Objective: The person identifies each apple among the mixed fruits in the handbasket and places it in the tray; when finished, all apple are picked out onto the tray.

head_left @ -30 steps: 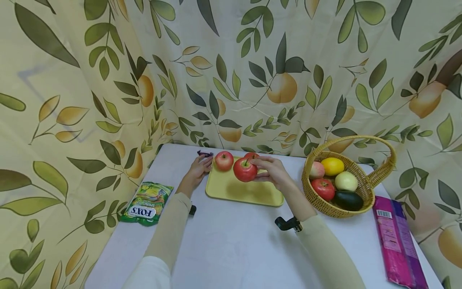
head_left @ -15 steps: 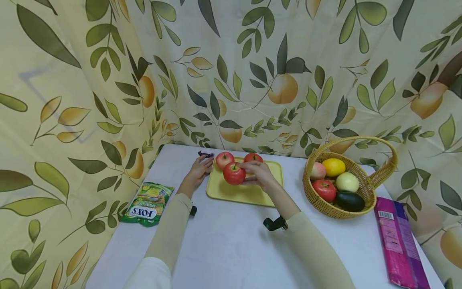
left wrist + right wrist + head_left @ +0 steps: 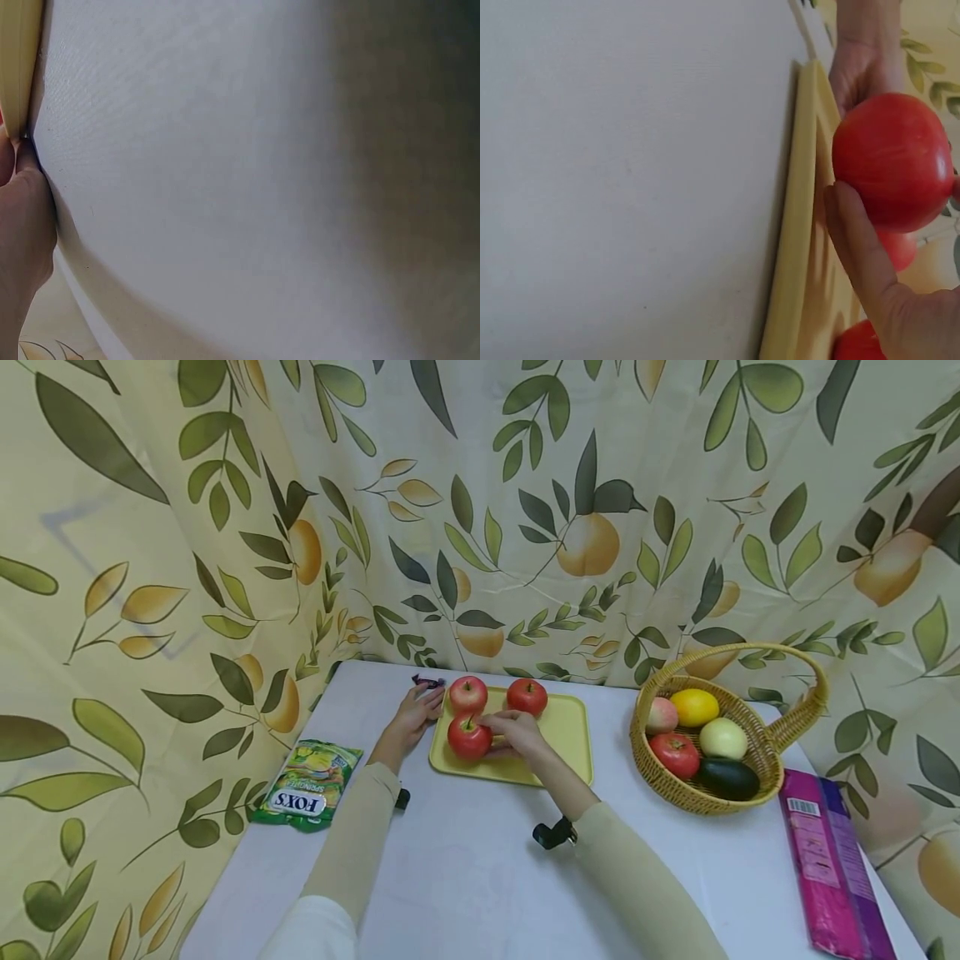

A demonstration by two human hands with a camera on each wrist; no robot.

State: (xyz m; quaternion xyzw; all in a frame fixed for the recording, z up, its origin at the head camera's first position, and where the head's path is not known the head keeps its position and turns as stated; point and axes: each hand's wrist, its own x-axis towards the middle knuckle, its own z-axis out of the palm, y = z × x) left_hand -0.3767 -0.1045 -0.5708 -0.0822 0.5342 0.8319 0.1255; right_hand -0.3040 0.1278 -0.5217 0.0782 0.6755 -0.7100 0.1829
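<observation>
The right hand [image 3: 521,734] grips a red apple [image 3: 469,737] over the front left part of a yellow tray [image 3: 577,735]; in the right wrist view its fingers lie against both sides of the apple [image 3: 892,161]. Behind it on the tray are a pinkish-red apple [image 3: 468,695] at the left and a red apple [image 3: 527,697] further right. The left hand [image 3: 411,717] holds the tray's left edge; in the left wrist view the hand [image 3: 26,225] touches the tray rim [image 3: 19,67].
A dark wrapped candy [image 3: 428,682] lies behind the left hand. At the left is a green FOX'S bag [image 3: 309,783]. To the right stand a wicker basket [image 3: 705,804] of fruit and an eggplant, and a pink and purple packet [image 3: 832,868]. A patterned curtain hangs behind.
The right hand has carried its apple left and slightly toward the front of the tray, uncovering the red apple behind. The left hand stays in place.
</observation>
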